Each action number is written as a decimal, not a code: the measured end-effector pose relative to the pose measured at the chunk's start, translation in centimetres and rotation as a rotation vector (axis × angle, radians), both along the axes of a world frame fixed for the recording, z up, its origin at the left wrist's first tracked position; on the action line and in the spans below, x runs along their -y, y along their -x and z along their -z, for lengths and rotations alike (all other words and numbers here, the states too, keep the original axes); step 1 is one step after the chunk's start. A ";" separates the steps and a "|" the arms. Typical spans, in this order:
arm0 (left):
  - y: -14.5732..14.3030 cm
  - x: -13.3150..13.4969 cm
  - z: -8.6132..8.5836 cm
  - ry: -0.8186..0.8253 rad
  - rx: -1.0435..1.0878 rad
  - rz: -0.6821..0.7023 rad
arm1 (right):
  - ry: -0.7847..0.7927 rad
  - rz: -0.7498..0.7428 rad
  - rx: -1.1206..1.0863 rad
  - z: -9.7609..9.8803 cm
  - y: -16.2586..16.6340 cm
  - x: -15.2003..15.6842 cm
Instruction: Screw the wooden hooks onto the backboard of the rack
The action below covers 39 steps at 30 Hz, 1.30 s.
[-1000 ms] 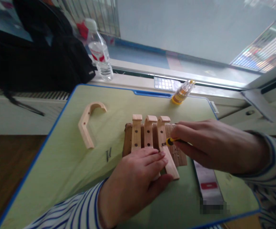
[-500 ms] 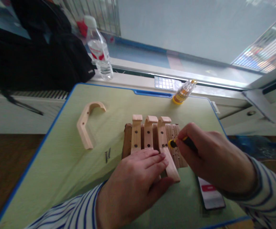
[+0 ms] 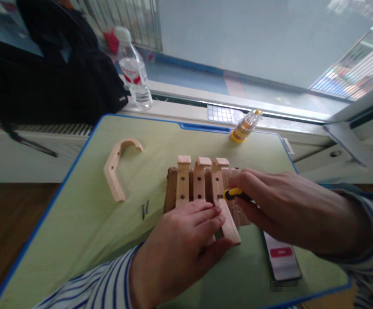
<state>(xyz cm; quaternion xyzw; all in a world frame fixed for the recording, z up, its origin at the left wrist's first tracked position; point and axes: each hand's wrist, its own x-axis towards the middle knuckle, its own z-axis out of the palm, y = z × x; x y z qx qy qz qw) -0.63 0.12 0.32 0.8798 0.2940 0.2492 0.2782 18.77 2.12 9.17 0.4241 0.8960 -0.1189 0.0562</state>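
Note:
My right hand (image 3: pixel 270 206) is closed round a screwdriver (image 3: pixel 233 193) with a yellow and black handle. Its tip points left, at a dark screw (image 3: pixel 219 196) in the lower hole of the right-hand wooden hook (image 3: pixel 217 180). Two more wooden hooks, the left one (image 3: pixel 183 186) and the middle one (image 3: pixel 199 180), stand beside it on a brown wooden block (image 3: pixel 171 189), dark screw heads or holes showing in each. My left hand (image 3: pixel 181 251) lies flat with fingers stretched across the hooks' lower parts, fingertips touching the right-hand hook.
A loose wooden hook (image 3: pixel 113 171) lies on the left of the green table (image 3: pixel 86 206), near several loose screws (image 3: pixel 144 209). At the back stands a tilted clear bottle with a yellow base (image 3: pixel 246 126). A phone (image 3: pixel 283 257) lies under my right arm; a water bottle (image 3: pixel 134 75) and black bag (image 3: pixel 51 73) are beyond.
My right hand has turned and shifted slightly, with the screwdriver handle now lying flatter and pointing left. My left hand stays on the hooks.

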 end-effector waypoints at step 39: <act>-0.1 -0.1 0.1 -0.024 0.001 -0.009 | -0.021 0.035 0.000 0.3 -0.2 -0.2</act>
